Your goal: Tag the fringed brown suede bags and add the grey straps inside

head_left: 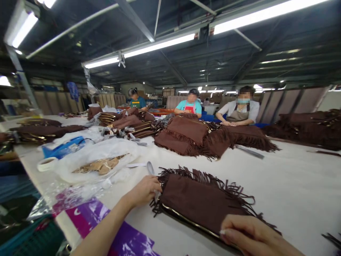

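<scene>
A dark brown fringed bag (199,202) lies flat on the white table, its gold zipper along the near edge and fringe round the far and side edges. At the bag's left end, my left hand (146,190) has its fingers curled closed by a small greyish piece (157,195); what they grip is mostly hidden. Over the near right part of the bag, my right hand (247,233) is closed in a pinch. A small white spot shows at its fingertips, too small to name. Just beyond my left hand lies a grey strip (150,168).
Brown fringed bags (186,131) are piled farther back, with more stacked at left (45,131). White plastic wrapping (103,149), a tape roll (47,163), a blue packet (64,146) and purple plastic (125,238) lie leftward. Three people stand across the table. A green basket (34,236) stands below the left edge.
</scene>
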Motion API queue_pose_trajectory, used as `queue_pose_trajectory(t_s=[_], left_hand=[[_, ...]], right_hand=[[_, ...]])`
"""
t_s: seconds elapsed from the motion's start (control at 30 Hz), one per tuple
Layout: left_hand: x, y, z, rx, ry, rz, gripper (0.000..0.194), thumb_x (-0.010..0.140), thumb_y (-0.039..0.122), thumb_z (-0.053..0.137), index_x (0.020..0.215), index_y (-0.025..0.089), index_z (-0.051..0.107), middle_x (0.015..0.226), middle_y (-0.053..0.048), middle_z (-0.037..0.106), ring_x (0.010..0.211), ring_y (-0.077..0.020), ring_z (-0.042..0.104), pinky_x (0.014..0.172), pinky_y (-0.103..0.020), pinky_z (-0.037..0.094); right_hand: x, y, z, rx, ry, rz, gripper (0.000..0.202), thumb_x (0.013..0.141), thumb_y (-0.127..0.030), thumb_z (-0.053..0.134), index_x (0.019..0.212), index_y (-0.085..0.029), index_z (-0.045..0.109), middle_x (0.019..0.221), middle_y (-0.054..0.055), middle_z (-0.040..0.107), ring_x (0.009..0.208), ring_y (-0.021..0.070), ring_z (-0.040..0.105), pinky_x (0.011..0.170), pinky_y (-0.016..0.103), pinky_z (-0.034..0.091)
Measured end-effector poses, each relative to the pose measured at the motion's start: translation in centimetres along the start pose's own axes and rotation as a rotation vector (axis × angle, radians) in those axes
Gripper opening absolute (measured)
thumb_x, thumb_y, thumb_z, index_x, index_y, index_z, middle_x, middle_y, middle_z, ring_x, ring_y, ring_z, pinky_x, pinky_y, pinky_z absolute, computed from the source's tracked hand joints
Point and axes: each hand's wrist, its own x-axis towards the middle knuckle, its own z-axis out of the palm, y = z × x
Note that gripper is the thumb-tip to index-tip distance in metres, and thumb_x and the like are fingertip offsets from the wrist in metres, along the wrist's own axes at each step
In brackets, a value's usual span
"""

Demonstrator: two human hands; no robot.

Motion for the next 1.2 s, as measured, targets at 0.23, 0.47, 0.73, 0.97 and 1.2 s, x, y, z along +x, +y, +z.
queue_pose_trajectory(t_s=[0.23,0.47,0.73,0.97,1.2], left_hand=[[-1.3,-1.1,0.7,0.030,0.097,-0.243,0.020,0.084,0.006,0.042,0.081,0.017,0.059,0.084,-0.005,0.062,0.084,-0.0187,0.056,0.078,-0.029,0.046],[-1.8,-1.9,1.3,-0.143,0.144,-0.131,0.057,0.077,-0.002,0.037,0.120,0.029,0.061,0.093,-0.002,0.061,0.089,-0.0166,0.055,0.083,-0.027,0.045],[-1.3,-1.1,0.9,-0.087,0.074,-0.057,0.010,0.080,0.022,0.063,0.088,0.020,0.068,0.090,-0.004,0.058,0.090,-0.0204,0.054,0.079,-0.029,0.045],[-1.5,-0.2,0.3,0.052,0.069,-0.054,0.012,0.085,0.009,0.051,0.081,0.019,0.056,0.092,-0.005,0.059,0.092,-0.0198,0.054,0.080,-0.029,0.044],[-1.2,0.5,0.2,0.041,0.119,-0.007,0.014,0.083,0.008,0.047,0.081,0.020,0.053,0.090,-0.005,0.059,0.092,-0.0203,0.053,0.081,-0.029,0.043]], right_hand=[[10.5,-6.7,6.6,-0.086,0.120,-0.379,0.017,0.086,-0.022,0.053,0.073,-0.019,0.064,0.079,0.002,0.063,0.075,0.0169,0.058,0.069,0.025,0.043],[14.5,-3.9,10.4,-0.339,-0.026,-0.406,0.014,0.081,-0.011,0.053,0.074,-0.020,0.062,0.114,0.004,0.057,0.090,0.0183,0.060,0.080,0.027,0.043],[14.1,-4.0,8.9,-0.256,-0.134,-0.411,0.016,0.085,-0.013,0.049,0.072,-0.021,0.055,0.103,0.001,0.057,0.090,0.0164,0.057,0.081,0.025,0.041],[14.6,-3.6,9.1,-0.161,-0.068,-0.306,0.021,0.092,-0.023,0.040,0.072,-0.021,0.046,0.077,-0.001,0.054,0.074,0.0166,0.051,0.067,0.026,0.039],[14.7,-3.1,9.3,-0.077,0.019,-0.272,0.024,0.089,-0.024,0.037,0.074,-0.019,0.055,0.074,0.000,0.058,0.072,0.0176,0.053,0.066,0.026,0.040]])
